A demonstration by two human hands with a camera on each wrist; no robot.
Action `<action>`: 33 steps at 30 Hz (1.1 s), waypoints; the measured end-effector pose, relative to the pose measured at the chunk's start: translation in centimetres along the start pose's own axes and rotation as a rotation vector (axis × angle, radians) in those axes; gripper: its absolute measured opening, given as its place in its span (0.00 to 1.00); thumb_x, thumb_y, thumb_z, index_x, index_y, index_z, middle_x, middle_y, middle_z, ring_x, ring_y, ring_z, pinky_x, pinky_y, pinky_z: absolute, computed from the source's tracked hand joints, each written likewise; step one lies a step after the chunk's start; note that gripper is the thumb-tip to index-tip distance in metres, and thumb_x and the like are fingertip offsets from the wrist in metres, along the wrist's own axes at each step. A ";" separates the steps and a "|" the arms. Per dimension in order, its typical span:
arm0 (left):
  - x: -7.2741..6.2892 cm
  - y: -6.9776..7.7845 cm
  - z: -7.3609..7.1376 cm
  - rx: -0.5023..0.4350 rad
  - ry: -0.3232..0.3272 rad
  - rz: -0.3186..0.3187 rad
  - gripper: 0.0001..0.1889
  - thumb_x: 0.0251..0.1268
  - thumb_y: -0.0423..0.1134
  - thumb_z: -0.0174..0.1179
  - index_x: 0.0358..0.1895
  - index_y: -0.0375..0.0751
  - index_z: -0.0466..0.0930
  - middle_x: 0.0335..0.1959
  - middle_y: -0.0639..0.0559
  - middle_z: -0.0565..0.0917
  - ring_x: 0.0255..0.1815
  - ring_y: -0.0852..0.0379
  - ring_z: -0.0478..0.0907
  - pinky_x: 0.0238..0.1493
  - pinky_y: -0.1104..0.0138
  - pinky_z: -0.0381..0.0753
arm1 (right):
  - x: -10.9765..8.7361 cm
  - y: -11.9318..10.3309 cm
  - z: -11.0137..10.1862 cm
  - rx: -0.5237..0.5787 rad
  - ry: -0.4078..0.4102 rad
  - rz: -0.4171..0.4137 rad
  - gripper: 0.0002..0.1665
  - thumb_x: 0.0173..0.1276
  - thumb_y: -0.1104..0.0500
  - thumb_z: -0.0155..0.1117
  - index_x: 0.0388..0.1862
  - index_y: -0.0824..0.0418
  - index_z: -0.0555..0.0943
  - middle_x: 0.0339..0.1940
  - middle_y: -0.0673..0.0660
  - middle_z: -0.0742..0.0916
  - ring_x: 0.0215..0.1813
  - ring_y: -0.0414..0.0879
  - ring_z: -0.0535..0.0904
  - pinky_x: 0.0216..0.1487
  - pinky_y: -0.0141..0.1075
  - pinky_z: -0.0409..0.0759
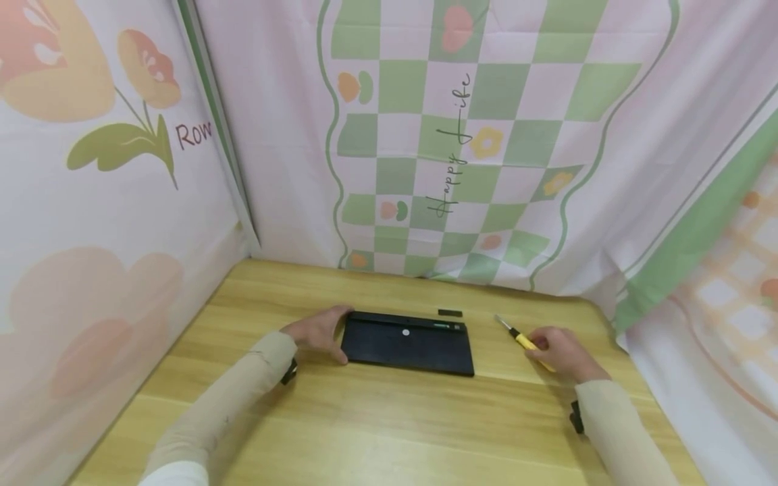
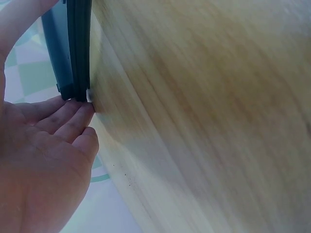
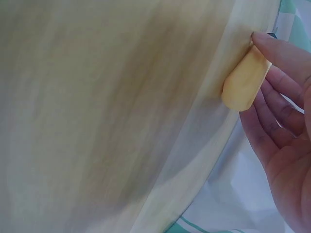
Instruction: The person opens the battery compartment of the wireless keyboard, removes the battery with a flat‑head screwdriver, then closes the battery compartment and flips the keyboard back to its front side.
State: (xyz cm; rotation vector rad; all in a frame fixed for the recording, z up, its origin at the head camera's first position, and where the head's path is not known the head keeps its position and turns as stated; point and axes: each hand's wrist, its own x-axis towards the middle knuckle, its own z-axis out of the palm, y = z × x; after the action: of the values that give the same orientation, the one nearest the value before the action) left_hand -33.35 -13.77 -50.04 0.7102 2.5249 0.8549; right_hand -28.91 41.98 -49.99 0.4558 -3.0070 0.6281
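A flat black rectangular device (image 1: 407, 347) lies on the wooden table, with a raised bar along its far side and a pale round mark near its middle. A slot with something green in it (image 1: 442, 326) shows toward the bar's right end. My left hand (image 1: 317, 334) holds the device's left end, thumb at the near corner and fingers at the far one. In the left wrist view, its fingertips (image 2: 77, 114) touch the end of the bar. My right hand (image 1: 562, 351) pinches a screwdriver (image 1: 524, 339) by its yellow handle, the metal shaft pointing away to the left.
A small black strip (image 1: 450, 312) lies just beyond the device's far edge. The wooden table (image 1: 389, 425) runs back to a checkered cloth (image 1: 450, 135) hanging behind it. Printed curtains (image 1: 91, 236) close in the left and right sides.
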 end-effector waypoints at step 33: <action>-0.4 0.6 0.1 -0.064 0.001 -0.015 0.66 0.47 0.42 0.86 0.86 0.38 0.48 0.87 0.36 0.52 0.87 0.36 0.51 0.87 0.42 0.54 | 0.2 0.2 -1.2 0.090 0.155 -0.017 0.12 0.57 0.64 0.78 0.39 0.60 0.87 0.35 0.54 0.91 0.37 0.36 0.83 0.39 0.30 0.85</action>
State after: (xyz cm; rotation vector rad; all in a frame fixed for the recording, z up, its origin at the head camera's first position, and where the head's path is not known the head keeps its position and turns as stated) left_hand -32.75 -13.55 -49.58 0.6695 2.4885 0.9257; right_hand -29.23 42.59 -48.98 0.4147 -2.8352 0.7619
